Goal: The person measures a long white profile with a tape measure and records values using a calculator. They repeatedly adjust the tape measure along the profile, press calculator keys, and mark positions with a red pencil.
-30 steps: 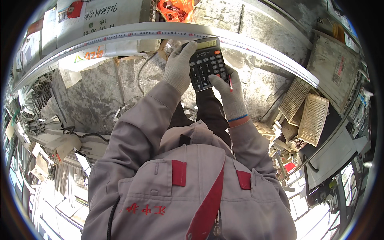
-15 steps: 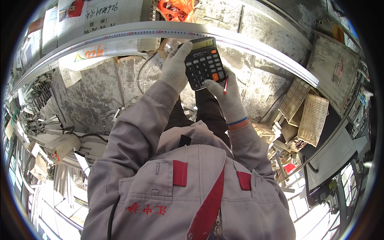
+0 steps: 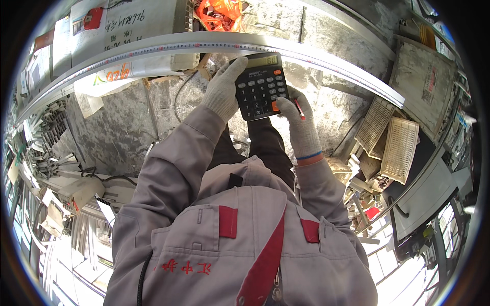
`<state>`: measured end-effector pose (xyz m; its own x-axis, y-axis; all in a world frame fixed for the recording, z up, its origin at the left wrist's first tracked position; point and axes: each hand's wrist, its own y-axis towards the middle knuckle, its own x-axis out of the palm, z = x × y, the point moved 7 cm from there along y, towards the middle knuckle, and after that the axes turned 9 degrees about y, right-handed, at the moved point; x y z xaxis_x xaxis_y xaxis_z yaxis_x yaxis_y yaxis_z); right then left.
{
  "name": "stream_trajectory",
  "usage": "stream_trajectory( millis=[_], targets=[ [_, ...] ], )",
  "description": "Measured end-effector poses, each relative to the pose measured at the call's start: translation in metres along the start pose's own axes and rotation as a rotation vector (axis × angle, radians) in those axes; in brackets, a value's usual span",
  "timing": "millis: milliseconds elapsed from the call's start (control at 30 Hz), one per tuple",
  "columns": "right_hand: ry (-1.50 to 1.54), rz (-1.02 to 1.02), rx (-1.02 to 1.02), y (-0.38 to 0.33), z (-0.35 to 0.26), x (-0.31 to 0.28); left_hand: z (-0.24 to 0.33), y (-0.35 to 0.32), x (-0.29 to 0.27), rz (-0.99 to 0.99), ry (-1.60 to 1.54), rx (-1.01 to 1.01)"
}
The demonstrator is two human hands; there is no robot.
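The calculator (image 3: 261, 94) sat in front of the body, its screen end pointing away and its long axis running nearly straight outward. The left hand (image 3: 223, 91) gripped its left side, thumb beside the screen; the right hand (image 3: 301, 121) held a red pencil (image 3: 300, 109), thumb over the lower right keys, fingers seemingly behind. Beyond stretched a long bar (image 3: 214, 38) bearing a measuring tape (image 3: 214, 46); an orange bag (image 3: 219, 15) lay past it, baskets (image 3: 400, 150) to the right.

Black calculator (image 3: 259, 87), face up, slightly slanted, digits on display, gripped at its left edge by the left hand (image 3: 222, 93); thin red stick (image 3: 299, 109), slanting, in the right hand (image 3: 302, 126).
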<state>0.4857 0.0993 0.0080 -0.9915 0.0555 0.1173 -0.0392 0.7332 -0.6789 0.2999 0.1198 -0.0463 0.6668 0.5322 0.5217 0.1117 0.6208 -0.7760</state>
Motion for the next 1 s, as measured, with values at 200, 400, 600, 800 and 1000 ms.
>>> stream_trajectory(
  millis=[200, 400, 600, 800, 1000],
  targets=[
    [0.114, 0.067, 0.078, 0.012, 0.010, -0.027, -0.002, 0.002, -0.003, 0.026, 0.026, -0.051],
    [-0.008, 0.012, 0.100, 0.017, 0.011, -0.032, -0.001, 0.002, -0.005, 0.029, 0.045, -0.095],
    [0.056, -0.027, 0.114, 0.015, 0.004, -0.022, -0.002, -0.005, -0.004, -0.004, 0.025, -0.120],
    [0.021, -0.015, 0.163, 0.012, 0.003, -0.018, -0.008, -0.001, -0.014, -0.004, -0.003, -0.124],
    [0.031, -0.046, 0.149, 0.015, 0.002, -0.013, -0.015, 0.003, -0.029, 0.055, -0.002, -0.135]
  ],
)
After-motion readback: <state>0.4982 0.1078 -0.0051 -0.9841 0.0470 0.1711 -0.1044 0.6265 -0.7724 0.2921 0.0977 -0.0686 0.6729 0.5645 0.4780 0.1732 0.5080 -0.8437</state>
